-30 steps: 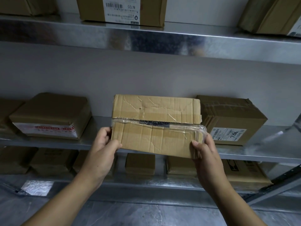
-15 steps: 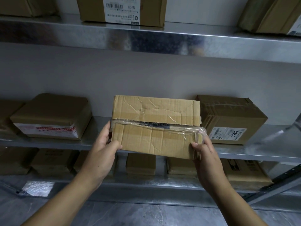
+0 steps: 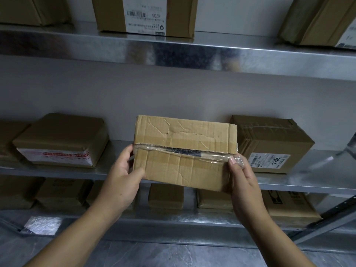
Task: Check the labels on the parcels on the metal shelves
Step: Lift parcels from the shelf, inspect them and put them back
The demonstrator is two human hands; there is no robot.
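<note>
A creased cardboard parcel [image 3: 183,151] with clear tape along its seam is held in front of the middle metal shelf [image 3: 308,182]. My left hand [image 3: 123,178] grips its left end, thumb on the front face. My right hand [image 3: 242,180] grips its right end, thumb on the loose tape at the corner. No label shows on the faces turned toward me. To its right stands a parcel [image 3: 273,145] with a white label marked in pen. To its left lies a flat parcel [image 3: 61,139] with a red-and-white label.
The top shelf [image 3: 173,53] carries a box with a barcode label [image 3: 146,16] and other boxes at both ends. Several small boxes [image 3: 165,197] sit on the lower shelf. A slanted shelf brace [image 3: 327,216] stands at the right. A grey floor lies below.
The parcel has tipped slightly and shifted a little lower in my hands. My right thumb has slid up to the taped corner. The left hand keeps its grip.
</note>
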